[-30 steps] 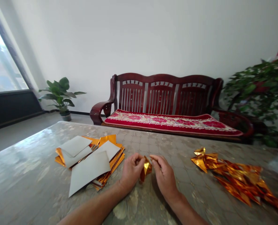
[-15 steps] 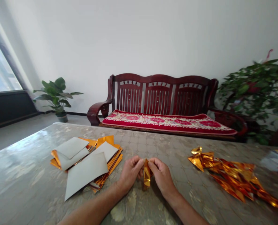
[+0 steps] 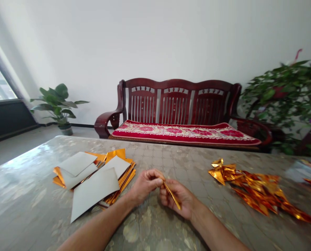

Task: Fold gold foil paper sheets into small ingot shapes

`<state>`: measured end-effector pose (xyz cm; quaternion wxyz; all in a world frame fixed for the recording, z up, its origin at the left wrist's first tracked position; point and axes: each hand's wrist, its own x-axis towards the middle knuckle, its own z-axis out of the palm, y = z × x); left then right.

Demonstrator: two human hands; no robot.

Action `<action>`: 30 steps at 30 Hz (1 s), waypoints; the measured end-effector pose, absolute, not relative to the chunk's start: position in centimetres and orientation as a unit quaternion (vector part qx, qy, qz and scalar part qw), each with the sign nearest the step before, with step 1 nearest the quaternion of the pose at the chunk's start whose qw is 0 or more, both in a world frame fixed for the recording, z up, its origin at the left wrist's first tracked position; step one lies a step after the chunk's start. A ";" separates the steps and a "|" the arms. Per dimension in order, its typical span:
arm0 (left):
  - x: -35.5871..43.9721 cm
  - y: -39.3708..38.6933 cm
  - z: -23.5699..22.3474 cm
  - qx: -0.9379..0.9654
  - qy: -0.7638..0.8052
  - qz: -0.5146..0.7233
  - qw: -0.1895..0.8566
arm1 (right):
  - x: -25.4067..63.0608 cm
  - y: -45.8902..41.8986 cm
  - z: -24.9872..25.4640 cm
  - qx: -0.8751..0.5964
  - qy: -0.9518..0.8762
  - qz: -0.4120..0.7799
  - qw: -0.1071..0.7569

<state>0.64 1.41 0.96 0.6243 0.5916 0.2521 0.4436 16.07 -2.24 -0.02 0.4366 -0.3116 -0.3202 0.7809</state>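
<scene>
A narrow folded piece of gold foil paper (image 3: 173, 197) slants between my two hands above the table. My left hand (image 3: 148, 184) pinches its upper end between thumb and fingers. My right hand (image 3: 180, 198) is curled beneath and around it, with the strip lying along the fingers. To the left lies a stack of foil paper sheets (image 3: 95, 191), several with the pale grey side up and orange-gold edges showing underneath. On the right is a heap of folded gold foil pieces (image 3: 257, 188), shiny and pointed.
The table (image 3: 134, 230) has a grey-brown patterned cover. At its right edge sits a clear plastic bag (image 3: 302, 170). Beyond the table stand a dark red wooden bench (image 3: 175, 104) with a red floral cushion (image 3: 184, 132), a potted plant (image 3: 58, 104) and a larger leafy plant (image 3: 283, 94).
The foil piece has turned from upright, broad face showing, to a slanted, edge-on position. My right hand has rolled palm upward under it; the left thumb has moved over its top end.
</scene>
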 end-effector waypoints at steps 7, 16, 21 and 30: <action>0.4 1.5 0.9 0.557 0.352 0.516 0.547 | 16.8 -1.6 -0.4 -0.364 -0.309 0.737 0.479; 0.4 2.1 0.4 0.517 0.375 0.542 0.546 | 17.7 -1.3 0.2 -0.410 -0.408 0.504 0.641; 0.5 1.6 0.3 0.553 0.372 0.525 0.530 | 17.2 -1.5 0.3 -0.461 -0.473 0.429 0.616; 0.7 1.4 0.6 0.563 0.380 0.527 0.512 | 17.6 -1.0 0.0 -0.506 -0.509 0.384 0.580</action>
